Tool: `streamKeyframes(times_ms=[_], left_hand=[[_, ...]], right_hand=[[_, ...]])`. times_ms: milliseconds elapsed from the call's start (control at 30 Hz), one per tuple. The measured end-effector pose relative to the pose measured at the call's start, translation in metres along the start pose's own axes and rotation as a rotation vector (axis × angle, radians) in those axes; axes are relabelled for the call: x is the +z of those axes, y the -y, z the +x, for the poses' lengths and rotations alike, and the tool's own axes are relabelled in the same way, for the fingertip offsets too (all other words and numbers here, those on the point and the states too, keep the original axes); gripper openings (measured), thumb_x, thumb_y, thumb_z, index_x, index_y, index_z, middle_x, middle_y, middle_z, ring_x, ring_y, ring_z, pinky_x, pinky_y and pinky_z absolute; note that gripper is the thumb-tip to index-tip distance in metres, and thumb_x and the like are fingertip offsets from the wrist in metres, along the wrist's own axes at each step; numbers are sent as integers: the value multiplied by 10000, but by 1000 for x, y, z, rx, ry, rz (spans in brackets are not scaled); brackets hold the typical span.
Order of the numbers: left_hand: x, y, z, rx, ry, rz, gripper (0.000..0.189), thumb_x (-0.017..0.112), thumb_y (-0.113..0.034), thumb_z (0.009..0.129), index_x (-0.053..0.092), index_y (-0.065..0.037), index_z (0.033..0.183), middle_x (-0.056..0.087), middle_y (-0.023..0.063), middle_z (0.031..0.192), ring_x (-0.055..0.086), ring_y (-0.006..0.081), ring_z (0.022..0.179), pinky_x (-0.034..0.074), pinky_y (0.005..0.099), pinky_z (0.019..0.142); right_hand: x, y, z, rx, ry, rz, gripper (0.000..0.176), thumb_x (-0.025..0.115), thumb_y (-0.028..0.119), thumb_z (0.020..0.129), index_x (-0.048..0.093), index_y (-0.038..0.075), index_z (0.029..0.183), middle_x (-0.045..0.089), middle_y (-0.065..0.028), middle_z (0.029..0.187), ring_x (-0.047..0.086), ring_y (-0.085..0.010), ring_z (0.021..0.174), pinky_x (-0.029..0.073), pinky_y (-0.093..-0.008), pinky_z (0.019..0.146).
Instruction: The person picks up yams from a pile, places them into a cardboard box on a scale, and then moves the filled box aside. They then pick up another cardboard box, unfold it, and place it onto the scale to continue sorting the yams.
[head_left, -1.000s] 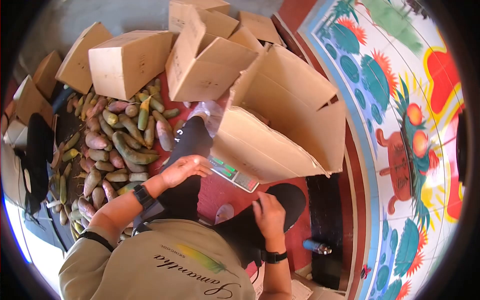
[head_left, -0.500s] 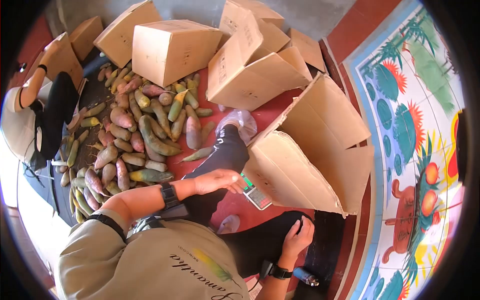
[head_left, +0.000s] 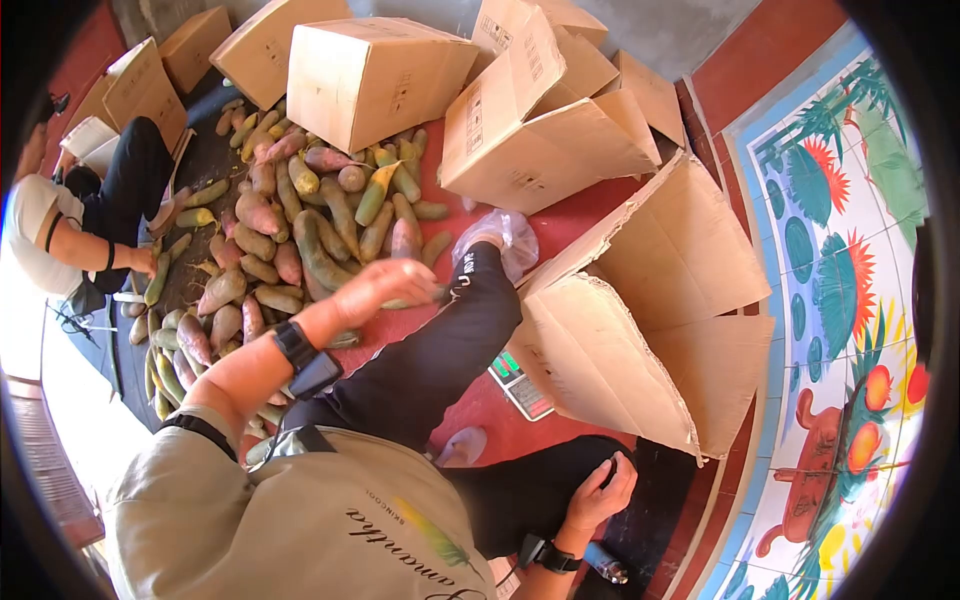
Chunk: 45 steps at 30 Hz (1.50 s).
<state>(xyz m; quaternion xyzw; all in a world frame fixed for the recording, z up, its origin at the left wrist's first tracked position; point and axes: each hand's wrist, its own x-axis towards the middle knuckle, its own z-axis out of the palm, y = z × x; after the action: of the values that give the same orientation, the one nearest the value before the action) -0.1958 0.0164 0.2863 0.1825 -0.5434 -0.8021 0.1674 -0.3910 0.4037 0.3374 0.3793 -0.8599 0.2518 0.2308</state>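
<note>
We see tubers [head_left: 318, 258] beside the fingers of the left hand [head_left: 385, 288] (blurred; grip indeterminable); a knee [head_left: 568, 462] lies under the right hand [head_left: 603, 490], its fingers loosely parted.

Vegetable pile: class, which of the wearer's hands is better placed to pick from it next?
Likely the left hand, near the vegetable pile; the right hand rests at the right knee.

Khaki short-sleeved T-shirt [head_left: 250, 510], its front bearing dark cursive lettering [head_left: 405, 568] and a yellow-green feather print [head_left: 432, 530]; a black armband [head_left: 205, 437] rings the T-shirt's left cuff. Beyond the T-shirt's sleeves, black wrist straps [head_left: 294, 343] carry dark boxes [head_left: 316, 375]; past its hem, black trousers [head_left: 410, 375] with white lettering [head_left: 465, 268], translucent shoe cover [head_left: 512, 245].
</note>
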Motion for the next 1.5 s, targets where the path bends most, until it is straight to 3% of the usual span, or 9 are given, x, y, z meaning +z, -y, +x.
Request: streamKeyframes(times_ms=[300,400,600,933,1167,1233,1300,1367,1500], left_hand=[[-124,59,-51,-345,-555,279,506,498,-443,904,569,21,1093,627,138,1025,604,227,954,469,338,829],[-162,102,-72,-577,-484,859,464,558,-412,863,595,0,1073,643,144,984,611,229,942,471,321,807],[-172,144,-107,-780,-429,1153,479,611,-402,787,600,-50,1112,615,203,1077,563,351,1046,435,396,906],[-161,146,-107,-797,-359,1421,479,619,-302,779,531,-99,1204,410,120,1332,393,303,1235,334,418,1014],[-162,124,-118,-728,-257,1744,775,729,-23,607,424,-166,1305,338,97,1389,271,305,1322,275,504,1050],[-147,99,-108,-871,-104,1758,607,547,-26,760,403,-140,1338,351,120,1387,268,318,1327,275,490,1052],[-168,126,-120,-584,-147,1950,408,544,-83,751,557,-119,1157,493,109,1103,441,292,1097,379,422,924],[-170,130,-114,-778,-120,1939,338,537,-124,770,568,-113,1107,504,109,1099,435,283,1119,374,397,933],[-214,179,-134,-465,-155,2099,222,528,-123,804,593,-124,1017,552,75,1091,478,264,1124,381,413,915]], right_hand=[[0,0,2,3,35,-13,172,528,-5,841,561,-33,1007,595,-186,924,589,-333,822,483,-390,734],[-1,2,4,3,48,-20,167,525,-9,842,561,-31,1004,597,-184,928,588,-335,823,481,-391,739],[0,3,4,0,63,-32,161,525,-10,843,562,-32,998,597,-183,927,587,-338,822,479,-394,742],[2,3,5,-36,69,-61,189,532,-5,831,556,-35,1017,586,-193,889,576,-349,770,479,-408,701],[1,5,6,-16,79,-85,184,535,4,827,556,-33,1006,582,-194,865,575,-349,761,478,-416,686],[1,8,8,22,100,-65,141,527,-1,836,568,-19,970,598,-177,888,593,-333,793,484,-392,720],[2,9,9,13,96,-78,143,530,-1,829,569,-18,966,597,-177,880,591,-335,784,483,-393,713],[2,10,9,15,98,-87,151,544,3,810,576,-7,957,597,-175,867,585,-341,768,480,-396,695],[4,7,9,-40,90,-113,234,604,12,775,571,29,1006,606,-155,879,577,-342,759,473,-432,677]])
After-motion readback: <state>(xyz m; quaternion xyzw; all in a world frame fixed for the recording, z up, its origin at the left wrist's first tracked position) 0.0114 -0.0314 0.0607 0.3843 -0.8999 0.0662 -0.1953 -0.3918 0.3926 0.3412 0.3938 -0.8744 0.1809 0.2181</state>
